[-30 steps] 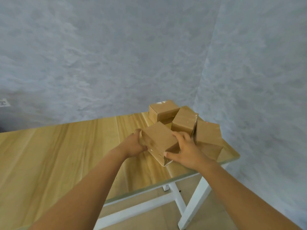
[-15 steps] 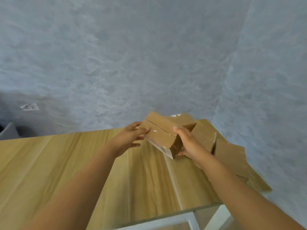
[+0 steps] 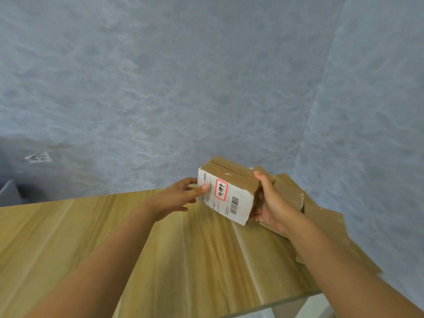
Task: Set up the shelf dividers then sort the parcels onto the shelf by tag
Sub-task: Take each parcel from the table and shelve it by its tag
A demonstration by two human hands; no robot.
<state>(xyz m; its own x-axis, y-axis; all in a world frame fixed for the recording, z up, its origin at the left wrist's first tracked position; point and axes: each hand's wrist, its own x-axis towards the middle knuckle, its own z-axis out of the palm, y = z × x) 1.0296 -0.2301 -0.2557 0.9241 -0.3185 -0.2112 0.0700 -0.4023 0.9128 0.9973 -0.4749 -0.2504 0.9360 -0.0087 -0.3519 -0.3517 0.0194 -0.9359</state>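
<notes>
A brown cardboard parcel is held up above the wooden table, tilted so its white label side faces me. The label carries a red-framed tag with handwritten characters and a barcode. My right hand grips the parcel's right end, thumb on top. My left hand steadies the left end, its thumb pressed on the label. More brown parcels lie on the table's right corner, partly hidden behind my right hand and forearm.
Grey textured walls meet in a corner at the right. A small paper note with handwriting is stuck on the left wall. A grey object shows at the far left edge. The table's near edge and white leg appear bottom right.
The parcel was lifted off the pile and rolled toward me, so its white label now faces up. My view shifted, moving the pile to the right.
</notes>
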